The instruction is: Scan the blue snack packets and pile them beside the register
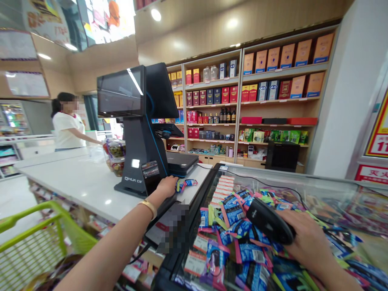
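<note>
My right hand (pixel 306 238) is wrapped round a black handheld barcode scanner (pixel 269 220), above a heap of small blue, pink and green wrapped packets (pixel 232 210) on a glass-topped case. Thin white sticks poke up at the back of the heap. At the foot of the black checkout terminal (pixel 138 161), my left hand (pixel 167 186) has its fingers curled against a few blue-and-pink packets (pixel 186 184) on the white counter. The fingers' far side is hidden, but they look closed on a packet. Beneath the left wrist lies a dark, partly blurred flat object (pixel 166 224).
A green shopping basket (pixel 33 230) stands at the lower left. Clear jars (pixel 117 155) sit left of the terminal on the white counter (pixel 75 178). The scanner's cable (pixel 260 178) crosses the glass case. A person (pixel 69 121) stands at far left. Boxed goods fill the shelves (pixel 239 93) behind.
</note>
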Demonstrator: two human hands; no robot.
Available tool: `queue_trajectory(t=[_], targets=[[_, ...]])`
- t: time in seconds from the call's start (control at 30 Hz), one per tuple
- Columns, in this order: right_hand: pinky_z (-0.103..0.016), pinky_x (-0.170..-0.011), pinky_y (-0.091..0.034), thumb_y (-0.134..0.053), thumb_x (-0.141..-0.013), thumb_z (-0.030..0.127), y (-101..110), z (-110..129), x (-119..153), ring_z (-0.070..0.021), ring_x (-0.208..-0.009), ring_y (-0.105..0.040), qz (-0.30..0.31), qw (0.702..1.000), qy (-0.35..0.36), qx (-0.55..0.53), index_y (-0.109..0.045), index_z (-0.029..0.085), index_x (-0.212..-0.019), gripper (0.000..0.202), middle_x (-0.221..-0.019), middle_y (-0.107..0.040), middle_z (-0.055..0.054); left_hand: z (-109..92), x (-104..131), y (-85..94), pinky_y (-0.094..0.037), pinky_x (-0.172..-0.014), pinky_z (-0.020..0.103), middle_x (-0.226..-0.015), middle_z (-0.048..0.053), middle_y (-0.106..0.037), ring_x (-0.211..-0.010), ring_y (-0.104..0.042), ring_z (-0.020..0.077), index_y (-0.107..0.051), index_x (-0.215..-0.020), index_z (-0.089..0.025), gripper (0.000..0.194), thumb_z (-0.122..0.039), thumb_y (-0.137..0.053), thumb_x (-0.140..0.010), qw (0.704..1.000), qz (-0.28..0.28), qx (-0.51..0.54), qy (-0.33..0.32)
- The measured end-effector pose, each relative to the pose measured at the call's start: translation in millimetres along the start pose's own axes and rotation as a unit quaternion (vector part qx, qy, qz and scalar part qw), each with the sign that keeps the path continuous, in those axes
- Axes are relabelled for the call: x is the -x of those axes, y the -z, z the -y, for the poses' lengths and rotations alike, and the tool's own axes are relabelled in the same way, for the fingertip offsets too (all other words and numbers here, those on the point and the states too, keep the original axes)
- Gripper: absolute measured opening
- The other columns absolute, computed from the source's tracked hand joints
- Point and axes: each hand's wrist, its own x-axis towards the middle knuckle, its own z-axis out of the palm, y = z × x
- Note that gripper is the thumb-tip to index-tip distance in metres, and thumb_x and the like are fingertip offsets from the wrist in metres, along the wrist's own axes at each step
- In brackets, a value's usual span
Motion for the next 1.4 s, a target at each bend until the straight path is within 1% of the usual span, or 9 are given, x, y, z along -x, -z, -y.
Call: queue_trajectory(t=[0.2,0.33,0.4,0.57,0.67,0.73,0.9,1.0,1.4], targets=[[-0.030,-0.067,-0.044,-0.051,-0.076,0.022,3.9,6.4,-4.3,-0.0204,-0.075,-0.066,-0.030,0.999,-0.005,0.009,-0.062,0.021,-0.099,0.026,-0.085,-0.072,-0.005,-27.0,10.9,9.0,-0.046,-0.094,0.032,-0.121,0.012,-0.059,-0.106,-0.061,0.0236,-0.056,-0.127,-0.017,0.051,-0.029,-0.063,-0.078,0.984,-0.130,0.119,-0.030],[-0.029,-0.066,-0.045,-0.054,-0.076,0.023,3.1,3.5,-2.7,-0.0193,-0.075,-0.066,-0.026,1.000,0.010,0.002,-0.062,0.022,-0.100,0.026,-0.086,-0.072,-0.004,-75.6,19.4,6.0,-0.049,-0.090,0.032,-0.104,0.008,-0.064,-0.097,-0.063,0.0218,-0.064,-0.115,-0.016,0.048,-0.024,-0.074,-0.068,0.902,-0.206,0.378,-0.027],[-0.029,-0.067,-0.045,-0.055,-0.076,0.024,2.2,1.7,-1.4,-0.0193,-0.076,-0.066,-0.021,1.000,0.006,-0.001,-0.062,0.022,-0.101,0.026,-0.087,-0.072,-0.004,-104.6,24.7,3.7,-0.052,-0.080,0.030,-0.092,0.004,-0.066,-0.087,-0.064,0.0191,-0.065,-0.110,-0.019,0.050,-0.026,-0.080,-0.063,0.822,-0.175,0.542,0.000],[-0.030,-0.068,-0.046,-0.057,-0.078,0.026,0.2,0.6,-0.8,-0.0199,-0.078,-0.067,-0.017,1.000,-0.010,-0.011,-0.064,0.021,-0.102,0.025,-0.088,-0.072,-0.005,-159.3,34.2,-1.3,-0.054,-0.062,0.022,-0.081,0.001,-0.068,-0.065,-0.064,0.0101,-0.062,-0.101,-0.018,0.038,-0.029,-0.080,-0.069,0.487,0.027,0.869,0.082],[-0.030,-0.068,-0.045,-0.056,-0.078,0.025,0.9,1.5,-1.4,-0.0202,-0.078,-0.066,-0.013,1.000,-0.012,-0.006,-0.063,0.021,-0.102,0.026,-0.090,-0.072,-0.006,-170.5,37.5,-7.5,-0.057,-0.076,0.024,-0.091,0.005,-0.070,-0.076,-0.067,0.0113,-0.064,-0.100,-0.015,0.029,-0.016,-0.075,-0.073,0.394,0.038,0.914,0.090],[-0.030,-0.068,-0.045,-0.055,-0.077,0.023,2.5,2.9,-2.0,-0.0204,-0.079,-0.066,-0.011,1.000,-0.017,-0.003,-0.063,0.021,-0.102,0.026,-0.090,-0.071,-0.006,-171.0,40.0,-13.3,-0.056,-0.082,0.027,-0.098,0.007,-0.070,-0.083,-0.068,0.0136,-0.061,-0.113,-0.016,0.044,-0.010,-0.073,-0.071,0.426,0.016,0.902,0.064],[-0.030,-0.067,-0.043,-0.053,-0.074,0.020,9.5,10.8,-6.5,-0.0195,-0.076,-0.064,0.006,0.999,-0.038,-0.030,-0.063,0.021,-0.099,0.026,-0.086,-0.070,-0.005,-164.5,46.6,-24.3,-0.056,-0.074,0.024,-0.119,0.008,-0.062,-0.091,-0.065,0.0157,-0.055,-0.130,-0.020,0.067,-0.008,-0.069,-0.066,0.661,-0.125,0.738,-0.046],[-0.030,-0.066,-0.042,-0.052,-0.074,0.020,14.1,18.0,-11.0,-0.0188,-0.074,-0.063,0.007,0.997,-0.056,-0.053,-0.063,0.021,-0.098,0.026,-0.084,-0.069,-0.005,-162.2,50.8,-25.1,-0.054,-0.065,0.023,-0.113,0.007,-0.061,-0.083,-0.061,0.0143,-0.055,-0.130,-0.022,0.063,-0.012,-0.066,-0.068,0.744,-0.191,0.633,-0.094],[-0.031,-0.068,-0.037,-0.051,-0.086,0.031,19.3,33.5,-19.1,-0.0179,-0.074,-0.061,0.032,0.994,-0.082,-0.068,-0.064,0.019,-0.095,0.020,-0.083,-0.068,-0.006,-164.9,63.6,-14.5,-0.053,-0.080,0.027,-0.118,0.007,-0.056,-0.103,-0.057,0.0193,-0.055,-0.130,-0.027,0.061,-0.010,-0.060,-0.071,0.805,-0.205,0.527,-0.177]])
